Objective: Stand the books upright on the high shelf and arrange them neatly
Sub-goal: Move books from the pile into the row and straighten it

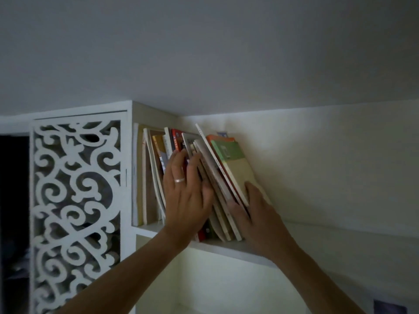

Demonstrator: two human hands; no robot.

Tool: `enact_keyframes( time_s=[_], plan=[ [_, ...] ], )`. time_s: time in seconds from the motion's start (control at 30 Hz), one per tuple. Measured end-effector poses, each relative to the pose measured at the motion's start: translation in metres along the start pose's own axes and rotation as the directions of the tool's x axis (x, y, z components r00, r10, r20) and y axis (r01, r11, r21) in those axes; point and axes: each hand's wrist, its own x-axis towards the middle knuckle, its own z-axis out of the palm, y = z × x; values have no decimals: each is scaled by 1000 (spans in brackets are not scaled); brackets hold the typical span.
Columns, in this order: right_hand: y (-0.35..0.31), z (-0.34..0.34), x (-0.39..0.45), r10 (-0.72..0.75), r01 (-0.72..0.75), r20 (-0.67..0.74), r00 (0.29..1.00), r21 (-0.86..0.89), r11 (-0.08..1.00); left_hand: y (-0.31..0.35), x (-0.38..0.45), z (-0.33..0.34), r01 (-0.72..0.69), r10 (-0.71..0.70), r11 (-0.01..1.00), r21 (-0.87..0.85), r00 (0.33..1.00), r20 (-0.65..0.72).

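Observation:
Several books stand on the high white shelf [229, 247] just under the ceiling. The left ones [148, 177] are close to upright; the right ones lean left, top edges tilted. The outermost is a green and cream book [235, 164]. My left hand [186, 196], a ring on one finger, lies flat against the spines in the middle of the row, fingers spread. My right hand [256, 214] presses on the leaning group from the right, thumb on the green and cream cover, fingers on the lower edges of the thin books [217, 177] beside it.
A white cabinet door with a cut-out scroll pattern [77, 211] stands left of the shelf, with a dark opening [13, 200] further left. The shelf runs on to the right along the pale wall [328, 166]. The ceiling is close above the books.

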Motion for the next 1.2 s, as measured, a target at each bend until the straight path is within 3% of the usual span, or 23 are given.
enact_keyframes(
  time_s=[0.13, 0.23, 0.37, 0.5, 0.6, 0.87, 1.2],
  plan=[
    [13, -14, 5, 94, -81, 213, 973, -67, 994, -11, -20, 6, 197, -196, 954, -227, 980, 28],
    [22, -14, 7, 156, -136, 203, 967, -111, 984, -5, -20, 17, 216, -229, 934, -283, 973, -13],
    [17, -7, 8, 109, -85, 126, 986, -181, 980, -1, -13, 29, 115, -129, 986, -122, 985, -118],
    [4, 1, 9, 62, -55, 53, 997, -121, 991, -8, -8, 27, 83, -89, 993, -85, 993, -73],
    [-7, 22, 18, 54, -53, 11, 998, -53, 997, -31, 1, 21, -25, 24, 999, -36, 999, -30],
    [10, 38, 20, 35, -36, 196, 980, 2, 999, -52, -4, 20, -11, 10, 999, -42, 1000, -4],
    [-3, 48, 25, 44, -53, 170, 984, 53, 997, -66, 1, 16, -79, 79, 997, 2, 996, -37]
  ],
)
